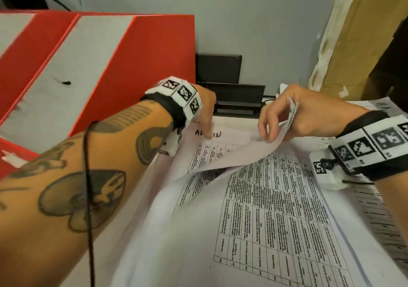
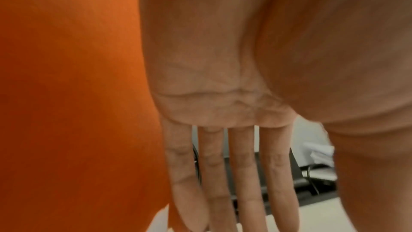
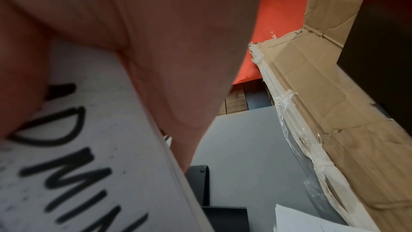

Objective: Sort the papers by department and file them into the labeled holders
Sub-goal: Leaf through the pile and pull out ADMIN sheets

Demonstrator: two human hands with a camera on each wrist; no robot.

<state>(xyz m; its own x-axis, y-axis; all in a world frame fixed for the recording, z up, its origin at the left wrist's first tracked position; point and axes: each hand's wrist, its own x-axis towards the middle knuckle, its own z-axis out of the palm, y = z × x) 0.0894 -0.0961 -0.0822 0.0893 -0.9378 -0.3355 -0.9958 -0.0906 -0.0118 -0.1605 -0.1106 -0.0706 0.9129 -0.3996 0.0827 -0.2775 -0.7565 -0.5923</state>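
Note:
A stack of printed table sheets (image 1: 265, 220) lies in front of me. The top sheet (image 1: 227, 152) has "ADMIN" handwritten near its far edge. My left hand (image 1: 207, 130) presses straight fingers (image 2: 229, 174) down on that sheet beside the writing. My right hand (image 1: 273, 130) pinches the sheet's far right corner and peels it up, so the paper curls off the stack. In the right wrist view the lettered sheet (image 3: 100, 165) runs under my fingers. Red and grey file holders (image 1: 141, 50) stand at the left, close to my left wrist; no labels show.
A black stand (image 1: 234, 97) sits against the grey partition (image 1: 265, 33) behind the stack. A taped cardboard box (image 1: 357, 39) rises at the right. More printed sheets (image 1: 382, 220) lie under my right wrist along the right edge.

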